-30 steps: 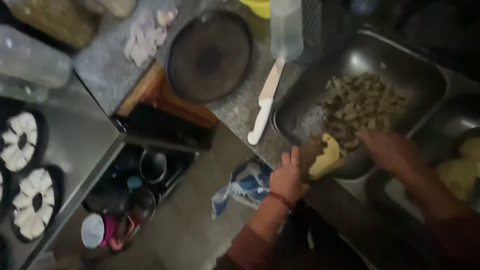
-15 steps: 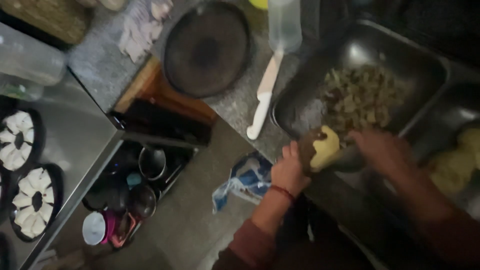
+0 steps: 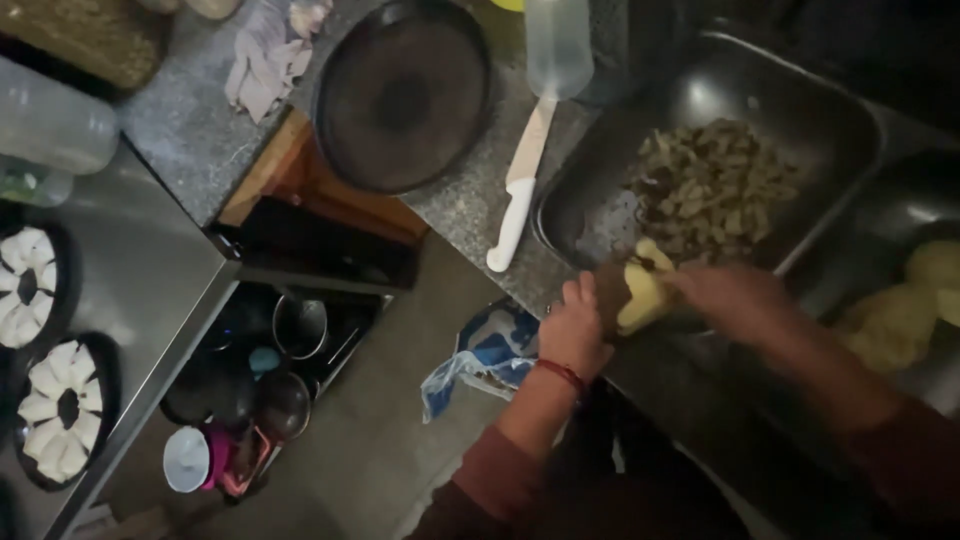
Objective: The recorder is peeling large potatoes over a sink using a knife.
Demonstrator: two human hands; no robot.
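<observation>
Two hands, left [image 3: 573, 330] and right [image 3: 735, 298], hold one potato [image 3: 640, 290]

kitchen | granite counter [image 3: 460, 205] | round pan [image 3: 402, 95] | knife [image 3: 518, 190] | steel trays w/ peels [image 3: 715, 190]

Up-left of the grip, a white-handled knife [image 3: 518, 190] lies on the speckled stone counter [image 3: 180, 140] — just beside a round dark pan [image 3: 402, 92]. A clear plastic bottle [image 3: 558, 42] stands above the knife. Crumpled cloth [image 3: 268, 55] far up-left. Lower left — blue-and-white plastic bag [image 3: 487, 355] on the floor, pots [image 3: 290, 345] on a low shelf, two dark plates of white pieces [image 3: 45, 350] at far left.
</observation>
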